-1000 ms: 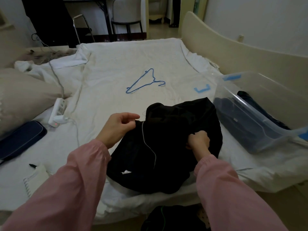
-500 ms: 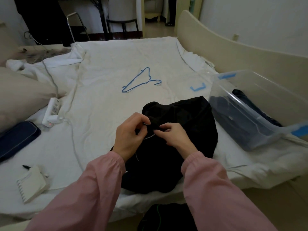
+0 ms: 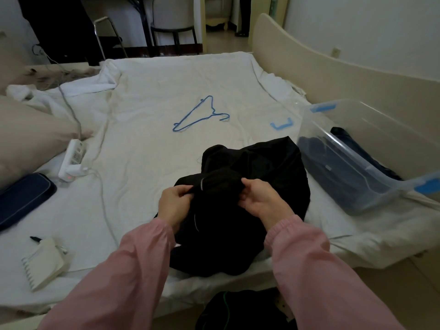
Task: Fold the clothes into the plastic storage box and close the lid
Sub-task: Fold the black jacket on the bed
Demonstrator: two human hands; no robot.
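Hands first: left hand point(image 3: 175, 203) and right hand point(image 3: 260, 201), close together, each pinch a fold of the one crumpled black zip-up jacket point(image 3: 269, 163) at the white-sheeted bed's point(image 3: 147, 163) near edge, likely lifting it to straighten it for folding. Beyond lies one blue wire hanger point(image 3: 199, 121). Rightward, one clear plastic storage box point(image 3: 381, 125) stands open within reach, dark folded clothes point(image 3: 328, 158) inside.

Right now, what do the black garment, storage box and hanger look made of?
Black garment: thin synthetic-looking fabric, matte, crumples softly, with a pale reflective-looking strip.
Storage box: clear rigid plastic; dark clothes show through its wall.
Hanger: thin blue wire, probably coated metal; cannot confirm.
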